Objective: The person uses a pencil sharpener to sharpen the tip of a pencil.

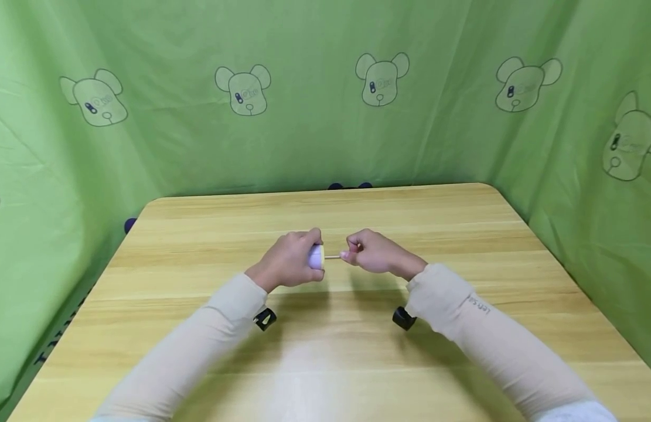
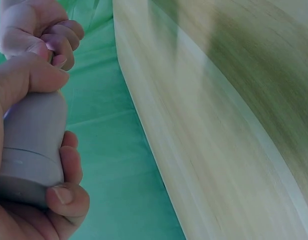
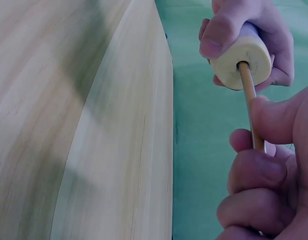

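My left hand (image 1: 289, 258) grips a pale lavender pencil sharpener (image 2: 33, 127), its fingers and thumb curled round the rounded body. In the right wrist view the sharpener's cream end face (image 3: 228, 64) shows a round hole. One end of a thin yellow-brown pencil (image 3: 247, 82) sits inside that hole. My right hand (image 1: 377, 252) pinches the pencil between thumb and curled forefinger, a short way out from the face. The pencil's inserted tip is hidden within the sharpener. Both hands are held above the wooden table, facing each other.
The light wood table (image 1: 325, 363) spreads beneath both arms. A green curtain (image 1: 314, 140) with bear-head prints hangs behind it and along the sides. Black wrist-worn devices (image 1: 404, 318) hang under the beige sleeves (image 1: 494, 334).
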`<action>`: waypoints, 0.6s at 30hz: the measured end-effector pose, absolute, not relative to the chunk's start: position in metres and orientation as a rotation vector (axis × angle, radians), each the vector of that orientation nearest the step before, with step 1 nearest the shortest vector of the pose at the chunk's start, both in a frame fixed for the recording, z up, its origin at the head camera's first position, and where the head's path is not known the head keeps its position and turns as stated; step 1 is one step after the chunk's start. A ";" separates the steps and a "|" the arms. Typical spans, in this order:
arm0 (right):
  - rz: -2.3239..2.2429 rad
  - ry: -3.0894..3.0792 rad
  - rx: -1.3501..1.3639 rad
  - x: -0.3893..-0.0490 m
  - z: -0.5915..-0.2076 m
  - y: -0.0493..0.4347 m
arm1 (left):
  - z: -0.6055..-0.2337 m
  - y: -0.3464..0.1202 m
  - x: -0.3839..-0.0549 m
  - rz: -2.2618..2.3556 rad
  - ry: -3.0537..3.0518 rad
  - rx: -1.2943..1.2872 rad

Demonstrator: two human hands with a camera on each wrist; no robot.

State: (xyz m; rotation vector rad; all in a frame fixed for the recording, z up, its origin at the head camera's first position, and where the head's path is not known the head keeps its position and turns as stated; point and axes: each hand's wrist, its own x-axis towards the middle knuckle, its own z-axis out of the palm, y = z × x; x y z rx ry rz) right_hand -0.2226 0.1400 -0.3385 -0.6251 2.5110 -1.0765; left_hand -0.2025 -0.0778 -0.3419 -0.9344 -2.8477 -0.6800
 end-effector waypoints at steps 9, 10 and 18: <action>-0.996 2.633 -0.602 -0.222 -0.338 0.140 | -0.337 -0.076 -0.206 -0.693 -2.883 -0.919; -0.994 2.639 -0.603 -0.222 -0.339 0.139 | -0.337 -0.076 -0.206 -0.695 -2.889 -0.917; -0.986 2.635 -0.612 -0.221 -0.344 0.139 | -0.338 -0.077 -0.204 -0.713 -2.926 -0.904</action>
